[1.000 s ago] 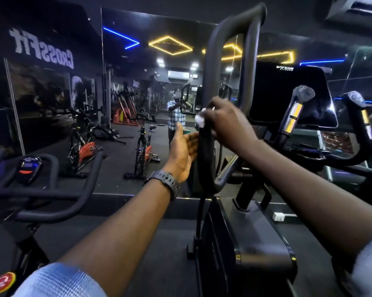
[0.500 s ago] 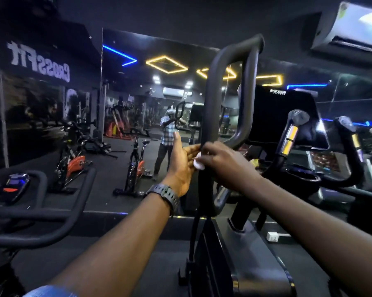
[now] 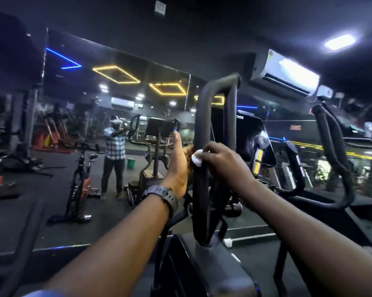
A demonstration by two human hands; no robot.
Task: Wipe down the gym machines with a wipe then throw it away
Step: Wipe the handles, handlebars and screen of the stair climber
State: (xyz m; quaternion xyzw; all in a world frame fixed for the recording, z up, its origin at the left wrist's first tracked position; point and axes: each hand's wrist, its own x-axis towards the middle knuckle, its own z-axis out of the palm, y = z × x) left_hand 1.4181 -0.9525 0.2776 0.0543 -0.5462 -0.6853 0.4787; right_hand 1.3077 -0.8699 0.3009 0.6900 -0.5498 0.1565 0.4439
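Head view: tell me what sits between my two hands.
In the head view, the machine's black handle bar stands between the left hand and the right hand, which presses the white wipe against it.

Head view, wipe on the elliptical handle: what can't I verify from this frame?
- Wipe: only a small white wad shows; the right hand covers the rest.
- Left hand: fingertips hidden behind the handle, so contact is unclear.
- Console screen: dark and blurred, unreadable.
- Machine base: cut off by the bottom edge.
- No bin identifiable; the green container in the mirror is too small.
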